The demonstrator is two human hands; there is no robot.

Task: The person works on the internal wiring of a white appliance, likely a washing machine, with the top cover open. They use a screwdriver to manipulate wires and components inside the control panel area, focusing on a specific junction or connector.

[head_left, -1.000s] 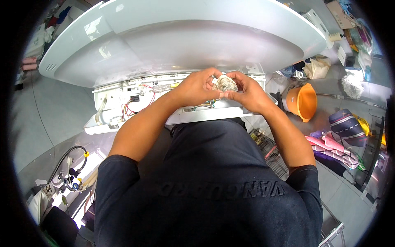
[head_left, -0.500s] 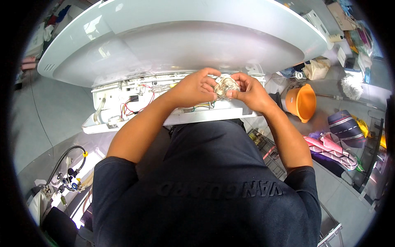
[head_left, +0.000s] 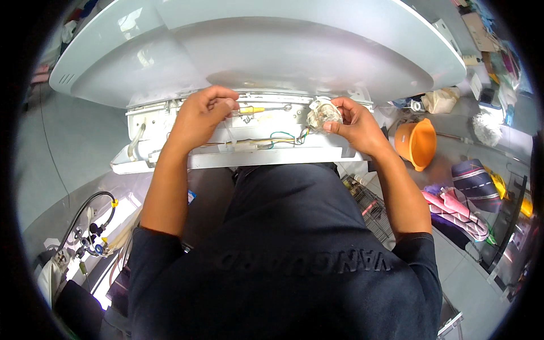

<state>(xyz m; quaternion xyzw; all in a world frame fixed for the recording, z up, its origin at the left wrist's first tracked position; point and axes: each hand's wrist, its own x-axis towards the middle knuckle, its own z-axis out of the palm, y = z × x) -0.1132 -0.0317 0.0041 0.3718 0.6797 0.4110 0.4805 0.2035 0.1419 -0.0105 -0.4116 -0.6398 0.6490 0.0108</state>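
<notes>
A grey floor spreads around a white casing with exposed wires, an orange tub off to its right. Above the casing's right part, the right hand pinches a grimy, pale round part between thumb and fingers. The left hand, fingers curled, is near a small yellow piece; whether it grips anything, I cannot tell.

You have two hands, one left hand and one right hand, with one round part at the right one. Between them lies one yellow piece, over one long white tray. Beyond you is one big cover. Right of you, count one orange tub and one fluffy duster; near left, one black hose.
</notes>
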